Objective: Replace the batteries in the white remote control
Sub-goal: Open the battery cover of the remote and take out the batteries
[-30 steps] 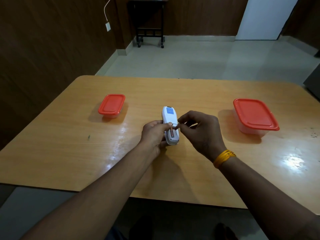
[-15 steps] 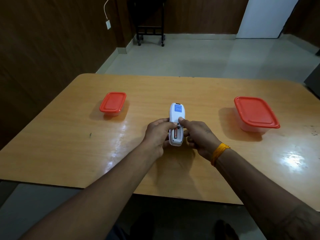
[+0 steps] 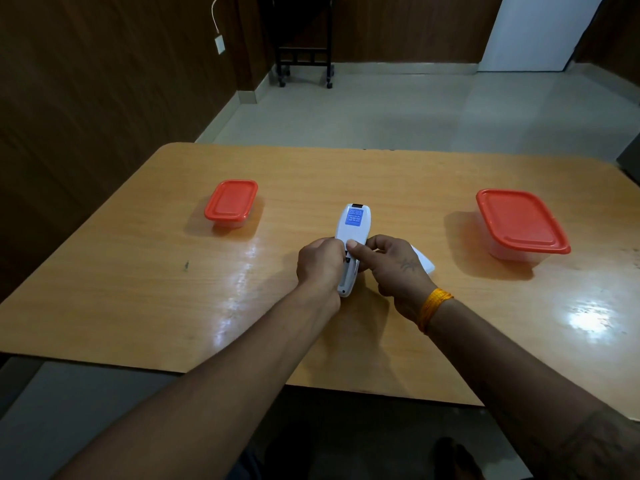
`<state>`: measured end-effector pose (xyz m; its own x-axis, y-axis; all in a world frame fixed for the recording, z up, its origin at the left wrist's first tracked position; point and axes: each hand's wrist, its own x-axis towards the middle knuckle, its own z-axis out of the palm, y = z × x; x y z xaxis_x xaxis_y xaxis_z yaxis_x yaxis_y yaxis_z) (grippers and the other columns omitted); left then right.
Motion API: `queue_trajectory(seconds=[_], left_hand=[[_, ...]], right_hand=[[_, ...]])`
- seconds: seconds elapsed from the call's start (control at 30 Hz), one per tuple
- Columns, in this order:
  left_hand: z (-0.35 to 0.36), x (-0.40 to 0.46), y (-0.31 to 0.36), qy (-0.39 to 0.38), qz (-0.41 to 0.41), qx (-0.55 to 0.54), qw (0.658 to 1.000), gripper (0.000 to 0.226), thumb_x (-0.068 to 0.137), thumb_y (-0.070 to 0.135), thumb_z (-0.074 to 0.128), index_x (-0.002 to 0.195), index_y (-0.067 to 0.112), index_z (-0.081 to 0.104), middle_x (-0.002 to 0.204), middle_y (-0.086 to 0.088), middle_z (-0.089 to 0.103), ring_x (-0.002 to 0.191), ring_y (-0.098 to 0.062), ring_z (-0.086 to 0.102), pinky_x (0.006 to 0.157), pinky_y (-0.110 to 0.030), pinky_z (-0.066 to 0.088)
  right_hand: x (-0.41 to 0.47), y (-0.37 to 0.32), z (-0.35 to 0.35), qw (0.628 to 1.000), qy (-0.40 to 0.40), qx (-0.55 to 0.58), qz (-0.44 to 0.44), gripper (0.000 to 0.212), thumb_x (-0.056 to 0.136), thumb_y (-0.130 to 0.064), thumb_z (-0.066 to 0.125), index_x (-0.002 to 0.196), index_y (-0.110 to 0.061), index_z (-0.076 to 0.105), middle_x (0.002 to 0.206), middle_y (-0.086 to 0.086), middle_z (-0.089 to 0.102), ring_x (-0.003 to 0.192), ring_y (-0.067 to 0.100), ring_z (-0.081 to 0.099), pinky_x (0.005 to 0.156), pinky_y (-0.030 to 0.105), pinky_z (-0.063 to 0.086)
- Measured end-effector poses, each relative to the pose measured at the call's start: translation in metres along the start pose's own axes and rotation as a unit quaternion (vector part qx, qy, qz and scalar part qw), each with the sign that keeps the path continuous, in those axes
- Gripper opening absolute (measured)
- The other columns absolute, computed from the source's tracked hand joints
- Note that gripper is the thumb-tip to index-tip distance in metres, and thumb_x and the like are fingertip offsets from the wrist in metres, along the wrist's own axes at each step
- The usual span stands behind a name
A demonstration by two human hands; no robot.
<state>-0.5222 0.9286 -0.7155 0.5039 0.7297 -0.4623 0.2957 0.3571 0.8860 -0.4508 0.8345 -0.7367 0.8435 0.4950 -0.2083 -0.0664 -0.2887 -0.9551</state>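
The white remote control [image 3: 353,226] lies face down in the middle of the wooden table [image 3: 138,271], a blue label on its back. Its battery compartment is open at the near end. My left hand [image 3: 320,263] grips the remote's left side. My right hand [image 3: 391,268] holds the right side, with its thumb pressing on the back just above the compartment. A white flat piece [image 3: 424,261], probably the battery cover, lies on the table behind my right hand. The hands hide most of the compartment, so I cannot tell what is inside.
A small clear box with a red lid [image 3: 231,202] stands at the left of the table. A larger red-lidded box [image 3: 519,221] stands at the right. A dark rolling stand [image 3: 304,46] is by the far wall.
My right hand moved from pinching at the compartment to resting on the remote's right side with the thumb on its back. The copper-coloured battery seen earlier is hidden by the hands.
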Motion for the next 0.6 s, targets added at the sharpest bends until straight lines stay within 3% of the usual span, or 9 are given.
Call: queue_trajectory(seconds=[0.13, 0.27, 0.37, 0.43, 0.47, 0.53, 0.6], left_hand=[[-0.002, -0.003, 0.005, 0.013, -0.003, -0.014, 1.0, 0.015, 0.078, 0.011, 0.056, 0.074, 0.016, 0.069, 0.067, -0.005, 0.07, 0.057, -0.023, 0.064, 0.049, -0.023, 0.049], [-0.004, -0.005, 0.008, 0.002, 0.01, -0.012, 1.0, 0.012, 0.074, 0.017, 0.058, 0.071, 0.017, 0.069, 0.062, -0.001, 0.07, 0.057, -0.022, 0.066, 0.053, -0.027, 0.053], [-0.006, -0.001, 0.004, -0.003, 0.135, 0.081, 0.988, 0.023, 0.073, 0.033, 0.064, 0.087, 0.018, 0.076, 0.077, 0.004, 0.073, 0.077, -0.022, 0.071, 0.068, -0.032, 0.055], [-0.01, 0.002, -0.002, 0.017, 0.264, 0.216, 0.94, 0.036, 0.082, 0.04, 0.07, 0.112, 0.022, 0.073, 0.098, 0.008, 0.071, 0.088, -0.015, 0.069, 0.074, -0.031, 0.056], [-0.011, 0.004, -0.004, 0.027, 0.325, 0.268, 0.907, 0.035, 0.085, 0.04, 0.071, 0.116, 0.022, 0.07, 0.103, 0.007, 0.068, 0.088, -0.014, 0.066, 0.071, -0.031, 0.053], [-0.013, 0.004, -0.006, 0.043, 0.41, 0.323, 0.852, 0.024, 0.089, 0.037, 0.072, 0.108, 0.022, 0.071, 0.099, 0.006, 0.066, 0.083, -0.014, 0.063, 0.063, -0.029, 0.045], [-0.015, 0.004, -0.006, 0.048, 0.446, 0.343, 0.825, 0.015, 0.089, 0.03, 0.072, 0.098, 0.019, 0.075, 0.09, 0.004, 0.07, 0.08, -0.016, 0.065, 0.06, -0.029, 0.045]], right_hand=[[0.0, 0.001, 0.003, 0.999, 0.019, 0.013, -0.038, 0.03, 0.095, -0.04, 0.075, 0.076, -0.018, 0.069, 0.074, 0.0, 0.072, 0.036, -0.007, 0.052, 0.035, 0.007, 0.032], [0.001, -0.002, 0.003, 0.999, 0.024, 0.005, -0.046, 0.032, 0.097, -0.042, 0.073, 0.077, -0.016, 0.07, 0.075, 0.0, 0.074, 0.037, -0.007, 0.053, 0.036, 0.007, 0.033], [0.003, -0.004, -0.001, 0.998, 0.036, 0.018, -0.05, 0.036, 0.097, -0.041, 0.073, 0.079, -0.01, 0.07, 0.079, 0.009, 0.073, 0.035, -0.004, 0.049, 0.036, 0.01, 0.032], [0.005, -0.006, -0.006, 0.997, 0.044, 0.029, -0.048, 0.035, 0.097, -0.039, 0.073, 0.08, -0.009, 0.071, 0.082, 0.012, 0.074, 0.034, -0.004, 0.049, 0.035, 0.01, 0.032], [0.005, -0.006, -0.009, 0.997, 0.046, 0.032, -0.047, 0.034, 0.097, -0.038, 0.073, 0.081, -0.008, 0.072, 0.082, 0.011, 0.074, 0.034, -0.004, 0.049, 0.035, 0.01, 0.032], [0.007, -0.005, -0.012, 0.997, 0.049, 0.026, -0.044, 0.034, 0.097, -0.039, 0.073, 0.084, -0.007, 0.073, 0.081, 0.009, 0.074, 0.034, -0.005, 0.05, 0.035, 0.01, 0.032], [0.008, -0.003, -0.014, 0.998, 0.053, 0.017, -0.04, 0.036, 0.097, -0.04, 0.073, 0.084, -0.007, 0.073, 0.081, 0.008, 0.074, 0.034, -0.005, 0.049, 0.034, 0.01, 0.032]])
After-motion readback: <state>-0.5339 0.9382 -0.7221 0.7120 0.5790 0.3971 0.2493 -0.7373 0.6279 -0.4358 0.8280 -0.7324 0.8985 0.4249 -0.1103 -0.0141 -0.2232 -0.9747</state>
